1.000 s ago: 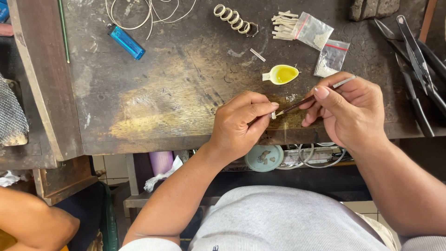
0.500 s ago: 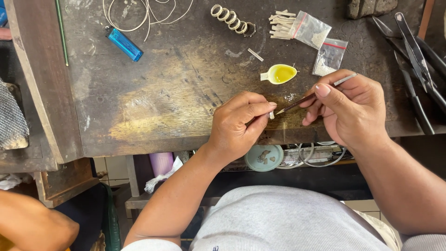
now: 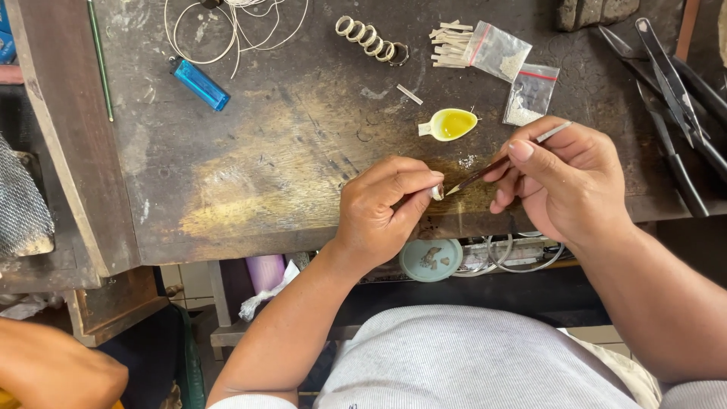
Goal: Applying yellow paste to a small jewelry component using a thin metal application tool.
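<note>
left hand [image 3: 382, 204] pinches small piece [image 3: 437, 192] | right hand [image 3: 564, 178] holds brush [image 3: 500, 162] | near bench edge [image 3: 303, 231]

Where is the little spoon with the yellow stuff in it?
In the head view, the small white spoon of yellow liquid lies on the dark wooden bench, just beyond the right hand, beside two small clear plastic bags.

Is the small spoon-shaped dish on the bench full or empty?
Partly full: the spoon-shaped dish holds a pool of yellow liquid in its bowl and lies flat on the workbench, nothing spilled around it.
</note>
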